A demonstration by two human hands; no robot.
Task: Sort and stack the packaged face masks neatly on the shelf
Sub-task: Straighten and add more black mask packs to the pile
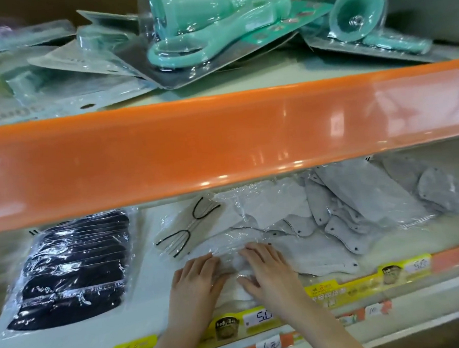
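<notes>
We press both hands flat on a clear-plastic packet of white face masks (pixel 227 256) lying at the front of the pale lower shelf (pixel 155 297): the left hand (pixel 195 278) rests with straight fingers on the packet's near left edge, and the right hand (pixel 268 267) lies spread across its top, fingers extended, neither hand curled around anything. Just behind the packet sits a clear packet of pale masks with black ear loops (pixel 188 229), tilted and touching it. To the right, a loose heap of clear-wrapped grey face masks (pixel 357 207) overlaps in several directions and runs back under the upper shelf. Well apart on the left lies a clear bag of black face masks (pixel 74 269), stacked in neat rows inside its wrapper. Yellow and orange price labels (pixel 262 317) line the shelf's front edge below our wrists. A glossy orange shelf rail (pixel 221 142) crosses the view above, and on the shelf it fronts lie mint-green plastic tools in clear blister packs (pixel 202 29), piled askew; the left part of that pile is blurred
</notes>
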